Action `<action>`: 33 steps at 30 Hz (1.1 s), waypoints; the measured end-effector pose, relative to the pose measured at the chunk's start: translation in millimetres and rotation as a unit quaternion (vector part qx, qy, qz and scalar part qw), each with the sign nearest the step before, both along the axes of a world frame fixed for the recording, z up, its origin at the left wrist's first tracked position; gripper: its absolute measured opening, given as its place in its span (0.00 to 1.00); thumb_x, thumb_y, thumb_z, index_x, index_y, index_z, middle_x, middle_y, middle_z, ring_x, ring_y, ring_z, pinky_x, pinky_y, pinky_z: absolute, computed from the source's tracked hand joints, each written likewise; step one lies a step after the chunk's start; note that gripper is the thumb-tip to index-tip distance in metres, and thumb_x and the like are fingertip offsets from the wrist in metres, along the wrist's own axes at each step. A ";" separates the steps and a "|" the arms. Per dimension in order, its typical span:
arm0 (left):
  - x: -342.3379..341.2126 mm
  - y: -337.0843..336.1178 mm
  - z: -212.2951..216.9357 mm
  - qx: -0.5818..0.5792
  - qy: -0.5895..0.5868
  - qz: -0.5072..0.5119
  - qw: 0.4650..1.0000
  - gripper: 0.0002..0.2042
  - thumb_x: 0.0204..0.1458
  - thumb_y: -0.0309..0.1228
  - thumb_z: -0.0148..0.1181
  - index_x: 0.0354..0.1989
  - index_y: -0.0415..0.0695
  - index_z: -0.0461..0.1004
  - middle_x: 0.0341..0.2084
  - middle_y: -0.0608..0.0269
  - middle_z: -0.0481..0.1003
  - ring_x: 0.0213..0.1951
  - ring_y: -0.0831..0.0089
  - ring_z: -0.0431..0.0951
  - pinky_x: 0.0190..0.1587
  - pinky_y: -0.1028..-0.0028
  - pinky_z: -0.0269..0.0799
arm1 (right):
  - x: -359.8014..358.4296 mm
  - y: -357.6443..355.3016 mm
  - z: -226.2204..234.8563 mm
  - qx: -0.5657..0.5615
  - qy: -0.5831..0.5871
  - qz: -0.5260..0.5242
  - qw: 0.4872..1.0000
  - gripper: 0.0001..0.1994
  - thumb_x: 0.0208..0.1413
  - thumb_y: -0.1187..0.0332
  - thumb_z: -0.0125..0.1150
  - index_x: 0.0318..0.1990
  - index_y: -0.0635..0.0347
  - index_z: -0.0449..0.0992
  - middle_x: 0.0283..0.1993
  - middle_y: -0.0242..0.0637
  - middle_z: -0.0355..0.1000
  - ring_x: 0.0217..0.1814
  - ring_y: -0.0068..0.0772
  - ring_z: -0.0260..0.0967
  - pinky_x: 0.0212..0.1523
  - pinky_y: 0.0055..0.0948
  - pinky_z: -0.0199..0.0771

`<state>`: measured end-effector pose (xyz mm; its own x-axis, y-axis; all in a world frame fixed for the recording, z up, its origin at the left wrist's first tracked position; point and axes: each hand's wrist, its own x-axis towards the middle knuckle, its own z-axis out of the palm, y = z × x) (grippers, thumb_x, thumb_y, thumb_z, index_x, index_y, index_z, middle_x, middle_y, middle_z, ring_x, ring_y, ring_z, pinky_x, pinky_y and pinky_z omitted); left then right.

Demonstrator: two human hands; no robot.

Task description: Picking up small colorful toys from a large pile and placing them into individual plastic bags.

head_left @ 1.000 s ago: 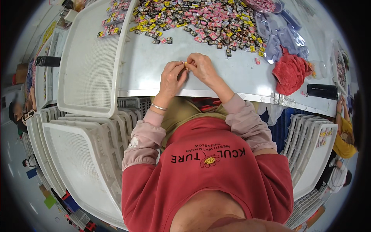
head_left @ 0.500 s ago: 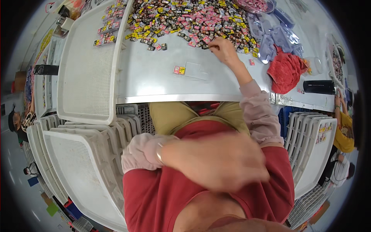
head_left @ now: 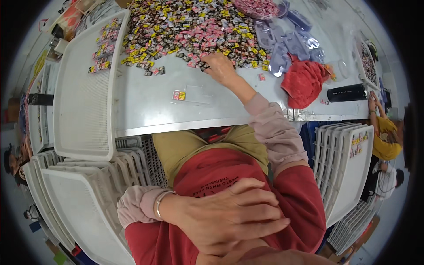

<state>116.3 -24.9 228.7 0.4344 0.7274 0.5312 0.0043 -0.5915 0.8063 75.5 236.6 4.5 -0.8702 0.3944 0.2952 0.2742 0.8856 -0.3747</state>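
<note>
My right hand (head_left: pixel 219 67) reaches out over the grey table (head_left: pixel 150 108) to the near edge of a big heap of small wrapped candies (head_left: pixel 190 31), pink, yellow and dark; its fingers curl down onto the pieces there, and what they hold is hidden. My left hand (head_left: pixel 229 214) is pulled back against my chest, fingers spread flat on the red shirt, a thin bracelet at the wrist, holding nothing. A small pink and yellow pair of candies (head_left: pixel 179 95) lies alone on the table next to a clear flat bag (head_left: pixel 197 94).
A white mesh tray (head_left: pixel 86 88) with a few candies lies at the left, more stacked trays (head_left: pixel 75 198) below it and a stack (head_left: pixel 349 163) at the right. A red cloth (head_left: pixel 304 81), clear bags (head_left: pixel 287 42) and a black cylinder (head_left: pixel 347 92) lie right. Another person (head_left: pixel 383 128) works at the right edge.
Both hands were together at the table edge a second ago. The right hand has gone out to the candy heap; the left has come back to my chest, leaving the small pair on the table.
</note>
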 end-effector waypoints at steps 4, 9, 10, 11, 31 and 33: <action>-57.7 4.9 -57.6 -0.070 0.087 0.267 0.957 0.23 0.44 0.33 0.59 0.49 0.36 0.71 0.40 0.52 0.72 0.43 0.53 0.70 0.48 0.60 0.63 | 7.5 6.3 1.6 -0.021 -0.012 -0.005 1.000 0.10 0.41 0.70 0.65 0.35 0.58 0.75 0.34 0.40 0.71 0.43 0.45 0.69 0.42 0.40 0.70; -140.6 24.3 -187.2 -0.068 0.295 0.561 0.771 0.19 0.40 0.28 0.63 0.45 0.43 0.73 0.47 0.57 0.70 0.47 0.56 0.67 0.49 0.61 0.63 | 5.7 6.3 1.6 -0.025 -0.028 0.002 0.999 0.10 0.42 0.68 0.66 0.33 0.59 0.74 0.37 0.38 0.71 0.45 0.44 0.68 0.43 0.40 0.69; -144.8 28.7 -196.8 -0.068 0.295 0.561 0.771 0.19 0.40 0.28 0.63 0.45 0.43 0.73 0.47 0.57 0.70 0.47 0.56 0.67 0.49 0.61 0.63 | 6.1 8.1 -5.4 0.011 0.023 0.013 1.000 0.11 0.42 0.68 0.66 0.33 0.59 0.74 0.37 0.38 0.70 0.45 0.44 0.67 0.43 0.40 0.69; -147.9 32.0 -201.6 -0.046 0.314 0.544 0.777 0.20 0.40 0.30 0.63 0.46 0.44 0.72 0.48 0.57 0.70 0.48 0.56 0.67 0.50 0.61 0.63 | 4.8 7.4 -5.5 0.047 0.074 0.025 0.996 0.11 0.42 0.68 0.66 0.33 0.59 0.73 0.36 0.38 0.70 0.45 0.44 0.67 0.43 0.39 0.69; -140.1 21.7 -228.2 -0.004 0.299 0.574 0.763 0.19 0.40 0.32 0.66 0.44 0.44 0.75 0.46 0.62 0.71 0.47 0.60 0.66 0.51 0.64 0.61 | 7.1 -19.8 18.2 -0.254 0.015 0.030 0.967 0.11 0.42 0.67 0.63 0.35 0.60 0.74 0.27 0.36 0.71 0.28 0.33 0.70 0.30 0.30 0.71; -139.6 24.4 -227.3 -0.022 0.302 0.551 0.778 0.18 0.39 0.30 0.66 0.42 0.44 0.76 0.44 0.64 0.72 0.46 0.61 0.67 0.50 0.64 0.61 | 9.8 -41.2 22.6 -0.508 -0.043 -0.013 0.860 0.10 0.43 0.68 0.63 0.33 0.62 0.75 0.25 0.36 0.70 0.26 0.31 0.69 0.28 0.28 0.70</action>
<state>-23.3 -0.4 1.4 -0.3047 0.8464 0.4367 0.8746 0.0671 0.4801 85.2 195.4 27.1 -0.8590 0.4296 -0.2786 0.3545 0.1064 -0.9290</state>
